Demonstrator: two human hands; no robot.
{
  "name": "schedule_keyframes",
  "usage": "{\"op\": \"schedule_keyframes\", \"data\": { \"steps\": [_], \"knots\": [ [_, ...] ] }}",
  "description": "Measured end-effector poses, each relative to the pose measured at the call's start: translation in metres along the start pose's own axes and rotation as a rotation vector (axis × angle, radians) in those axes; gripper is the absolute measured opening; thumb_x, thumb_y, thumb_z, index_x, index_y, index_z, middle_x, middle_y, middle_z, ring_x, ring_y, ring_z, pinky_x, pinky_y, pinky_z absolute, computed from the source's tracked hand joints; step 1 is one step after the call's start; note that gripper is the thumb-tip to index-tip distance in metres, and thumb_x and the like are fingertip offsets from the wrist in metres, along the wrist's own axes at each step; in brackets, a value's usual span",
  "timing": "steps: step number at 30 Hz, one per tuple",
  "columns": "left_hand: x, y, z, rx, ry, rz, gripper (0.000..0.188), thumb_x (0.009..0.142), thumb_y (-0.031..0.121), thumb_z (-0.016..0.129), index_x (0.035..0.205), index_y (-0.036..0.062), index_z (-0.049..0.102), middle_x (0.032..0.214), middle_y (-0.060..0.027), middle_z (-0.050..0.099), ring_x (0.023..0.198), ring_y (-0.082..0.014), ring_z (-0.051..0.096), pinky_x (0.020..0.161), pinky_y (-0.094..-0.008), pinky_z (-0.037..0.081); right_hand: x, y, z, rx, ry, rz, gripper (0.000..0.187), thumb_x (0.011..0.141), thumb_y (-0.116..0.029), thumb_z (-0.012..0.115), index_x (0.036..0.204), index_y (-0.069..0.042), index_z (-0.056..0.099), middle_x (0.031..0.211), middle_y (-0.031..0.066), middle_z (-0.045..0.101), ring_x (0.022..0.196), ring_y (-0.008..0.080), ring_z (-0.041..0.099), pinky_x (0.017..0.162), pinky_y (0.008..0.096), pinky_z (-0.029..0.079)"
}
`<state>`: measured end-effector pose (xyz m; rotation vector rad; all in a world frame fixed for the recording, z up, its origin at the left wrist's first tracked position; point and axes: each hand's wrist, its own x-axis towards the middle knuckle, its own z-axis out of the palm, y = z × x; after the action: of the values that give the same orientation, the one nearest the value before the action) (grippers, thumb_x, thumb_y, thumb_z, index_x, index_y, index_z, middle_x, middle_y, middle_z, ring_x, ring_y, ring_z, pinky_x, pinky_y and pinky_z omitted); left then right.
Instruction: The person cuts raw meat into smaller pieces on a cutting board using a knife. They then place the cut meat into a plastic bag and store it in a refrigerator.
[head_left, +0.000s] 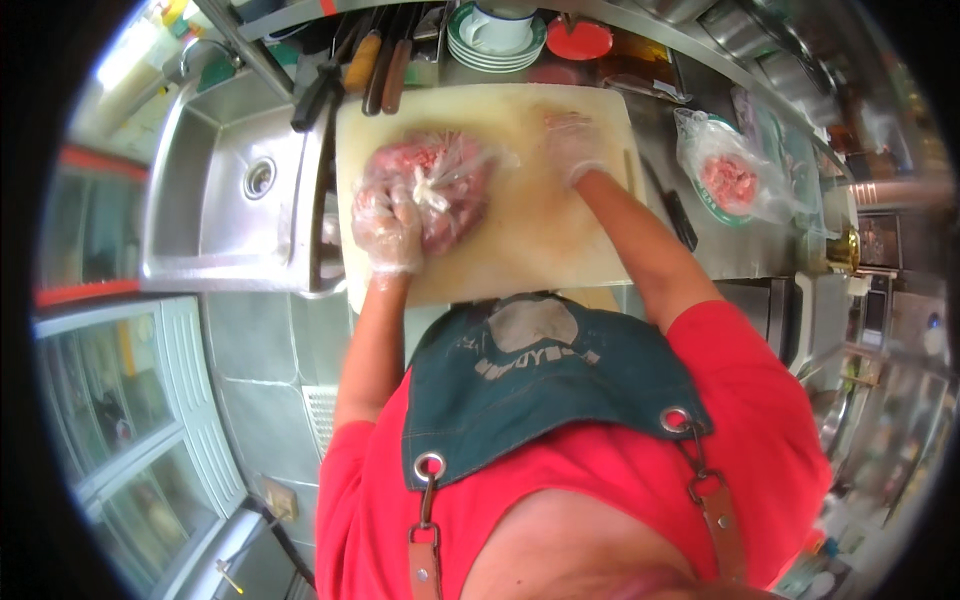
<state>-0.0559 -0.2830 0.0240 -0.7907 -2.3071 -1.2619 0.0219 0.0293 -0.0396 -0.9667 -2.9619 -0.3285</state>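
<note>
A knotted clear plastic bag of raw red meat (pixel 455 215) sits on the left half of a pale cutting board (pixel 540 255). My left hand (pixel 388 228), in a clear plastic glove, grips the near left side of this bag with bent fingers. The bag's white twisted knot is on top, just right of my fingers. My right hand (pixel 574 148), also in a clear glove, is over the far right part of the board, apart from the bag. Its fingers look stretched out and a little blurred, with nothing visible in them. Reddish smears mark the board around it.
Left of the board is a steel sink (pixel 225 210). Several knives (pixel 375 65) lie beyond the board's far left edge, beside stacked plates (pixel 497 55) with a cup. A dark-handled knife (pixel 680 215) lies right of the board, near a plate of bagged pink meat (pixel 728 180).
</note>
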Motion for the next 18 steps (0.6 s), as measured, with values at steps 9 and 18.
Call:
{"op": "schedule_keyframes", "data": {
  "steps": [9, 18],
  "knots": [
    [0.004, -0.012, 0.005, -0.025, -0.039, 0.061, 0.013, 0.086, 0.012, 0.056, 0.089, 0.0011, 0.063, 0.086, -0.02, 0.063, 0.078, -0.037, 0.059, 0.072, -0.0445, 0.047, 0.011, 0.009, -0.006, 0.215, 0.217, 0.114, 0.05, 0.09, -0.045, 0.049, 0.114, -0.003, 0.057, 0.111, 0.0198, 0.06, 0.098, 0.0319, 0.061, 0.082, 0.0429, 0.05],
    [0.006, -0.016, -0.002, -0.074, -0.052, 0.12, 0.006, 0.082, 0.008, 0.06, 0.084, 0.0032, 0.064, 0.086, -0.0164, 0.065, 0.081, -0.0361, 0.06, 0.076, -0.0433, 0.049, 0.007, 0.039, 0.039, 0.011, 0.04, 0.132, 0.032, 0.091, -0.032, 0.047, 0.103, -0.004, 0.059, 0.095, 0.0199, 0.066, 0.086, 0.0342, 0.066, 0.068, 0.0416, 0.055]
  ]
}}
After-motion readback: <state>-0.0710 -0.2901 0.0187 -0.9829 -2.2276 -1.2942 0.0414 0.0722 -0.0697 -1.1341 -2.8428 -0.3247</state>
